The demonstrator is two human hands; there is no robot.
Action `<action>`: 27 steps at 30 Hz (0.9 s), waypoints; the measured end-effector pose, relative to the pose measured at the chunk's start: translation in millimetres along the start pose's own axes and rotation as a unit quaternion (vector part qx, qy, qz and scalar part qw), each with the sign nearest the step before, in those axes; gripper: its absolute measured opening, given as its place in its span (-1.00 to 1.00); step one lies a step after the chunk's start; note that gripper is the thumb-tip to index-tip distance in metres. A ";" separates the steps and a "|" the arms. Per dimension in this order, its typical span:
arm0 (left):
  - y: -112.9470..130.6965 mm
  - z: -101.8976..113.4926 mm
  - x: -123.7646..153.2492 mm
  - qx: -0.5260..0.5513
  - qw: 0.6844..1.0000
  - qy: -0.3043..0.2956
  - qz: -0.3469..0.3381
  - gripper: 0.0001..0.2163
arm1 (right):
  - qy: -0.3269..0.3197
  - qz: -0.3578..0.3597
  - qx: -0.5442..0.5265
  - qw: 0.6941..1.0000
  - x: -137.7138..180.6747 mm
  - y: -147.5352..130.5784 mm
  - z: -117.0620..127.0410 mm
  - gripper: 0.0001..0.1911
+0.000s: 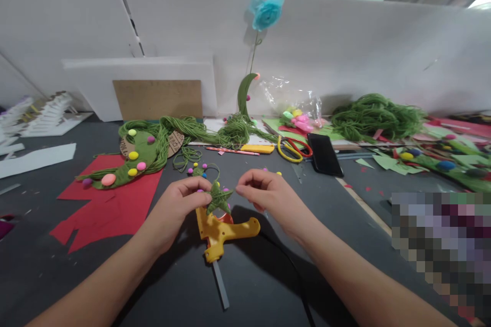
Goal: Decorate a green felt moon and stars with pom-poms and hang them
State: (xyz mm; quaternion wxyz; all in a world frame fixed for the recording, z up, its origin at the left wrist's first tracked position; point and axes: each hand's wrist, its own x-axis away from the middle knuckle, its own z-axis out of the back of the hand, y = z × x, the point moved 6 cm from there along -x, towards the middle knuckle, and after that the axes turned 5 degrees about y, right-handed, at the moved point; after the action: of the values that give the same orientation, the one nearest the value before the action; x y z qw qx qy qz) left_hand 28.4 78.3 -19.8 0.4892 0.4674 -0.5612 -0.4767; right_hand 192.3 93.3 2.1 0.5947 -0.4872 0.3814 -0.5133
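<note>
Between thumb and fingers, my left hand grips a small star wrapped in green yarn. My right hand is just right of the star, thumb and fingers pinched together; whatever lies between them is too small to make out. Below the star rests a yellow glue gun with a grey glue stick standing out of its back end. Its black cord passes under my right forearm. Just beyond my left fingers lies another green yarn piece dotted with small coloured pompoms.
Red paper and a pompom-covered green crescent lie on the left. Along the back are green yarn, scissors, a yellow cutter and a black phone. A blue flower stands against the white partition.
</note>
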 end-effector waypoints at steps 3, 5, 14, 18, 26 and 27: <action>-1.1 -2.2 -0.4 0.037 0.999 -0.003 0.023 -0.99 | -0.013 -0.021 -0.008 1.000 -1.4 5.8 -2.5 -0.89; -1.6 -3.6 0.0 0.066 0.997 -0.002 0.042 -0.98 | -0.023 -0.036 -0.025 0.999 -1.9 9.3 -4.6 -0.89; -4.0 3.5 -1.0 0.031 0.998 0.031 0.041 -0.93 | -0.047 -0.026 -0.028 0.998 -10.0 19.0 -5.1 -0.90; 3.3 10.4 -3.0 -0.050 0.996 0.073 -0.016 -0.95 | 0.060 0.093 0.077 0.991 -11.6 5.7 10.6 -0.93; 19.8 2.5 2.9 -0.195 0.969 0.064 -0.141 -0.95 | 0.104 0.236 0.165 0.952 16.2 -29.4 0.7 -0.87; 20.2 0.9 4.1 -0.212 0.963 0.059 -0.153 -0.94 | 0.098 0.223 0.161 0.956 16.5 -27.8 -1.9 -0.83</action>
State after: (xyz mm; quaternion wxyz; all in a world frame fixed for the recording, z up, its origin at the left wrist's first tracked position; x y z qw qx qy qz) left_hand 26.0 76.5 0.6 0.5302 0.4605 -0.3396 -0.6257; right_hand 186.9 76.9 29.4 0.7244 -0.2350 0.4487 -0.4676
